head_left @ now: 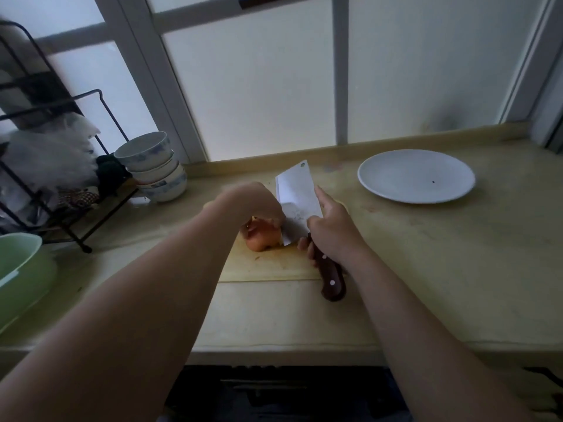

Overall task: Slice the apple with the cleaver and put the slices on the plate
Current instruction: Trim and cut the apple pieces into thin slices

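An orange-red apple [262,237] sits on a pale cutting board [268,264] at the counter's middle. My left hand [254,204] comes down over the apple's top and its curled fingers hold it. My right hand [330,229] grips the dark wooden handle of the cleaver [297,197], with the index finger laid along the blade's right face. The broad steel blade stands upright against the apple's right side, its lower edge at the fruit. A white plate [416,175] lies bare at the back right.
A stack of blue-and-white bowls [154,167] stands at the back left beside a black wire rack [45,166] holding plastic bags. A green bowl [21,269] sits at the left edge. A frosted window backs the counter.
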`<state>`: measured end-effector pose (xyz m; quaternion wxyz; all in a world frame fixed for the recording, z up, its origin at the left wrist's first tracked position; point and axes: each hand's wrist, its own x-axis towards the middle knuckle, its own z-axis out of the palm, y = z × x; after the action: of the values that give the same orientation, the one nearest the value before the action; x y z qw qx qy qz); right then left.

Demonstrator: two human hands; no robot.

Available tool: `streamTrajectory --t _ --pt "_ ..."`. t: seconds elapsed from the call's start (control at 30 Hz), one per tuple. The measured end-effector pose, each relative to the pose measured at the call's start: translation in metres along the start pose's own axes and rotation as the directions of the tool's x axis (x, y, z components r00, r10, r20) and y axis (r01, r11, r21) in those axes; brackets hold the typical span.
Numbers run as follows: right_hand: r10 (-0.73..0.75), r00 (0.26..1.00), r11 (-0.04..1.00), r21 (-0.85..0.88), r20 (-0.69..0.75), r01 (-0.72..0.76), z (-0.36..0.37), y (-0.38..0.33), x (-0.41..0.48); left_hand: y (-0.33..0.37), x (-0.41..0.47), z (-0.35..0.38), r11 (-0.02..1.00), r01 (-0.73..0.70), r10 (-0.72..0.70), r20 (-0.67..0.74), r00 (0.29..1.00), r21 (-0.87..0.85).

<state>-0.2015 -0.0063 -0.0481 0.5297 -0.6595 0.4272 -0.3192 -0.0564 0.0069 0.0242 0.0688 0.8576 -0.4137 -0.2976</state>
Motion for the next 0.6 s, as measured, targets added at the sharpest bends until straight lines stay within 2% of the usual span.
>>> streamTrajectory --t 0.33,0.6 --pt "0.003 1.0 0.991 -0.134 0.024 0.0 0.006 -0.017 -0.025 0.0 0.001 -0.002 0.998 -0.037 0.036 0.015 0.999 0.041" --pt "0.046 0.998 0.991 -0.126 0.033 -0.042 0.017 -0.029 -0.022 0.0 0.001 -0.002 0.989 -0.084 0.081 0.026 0.996 0.124"
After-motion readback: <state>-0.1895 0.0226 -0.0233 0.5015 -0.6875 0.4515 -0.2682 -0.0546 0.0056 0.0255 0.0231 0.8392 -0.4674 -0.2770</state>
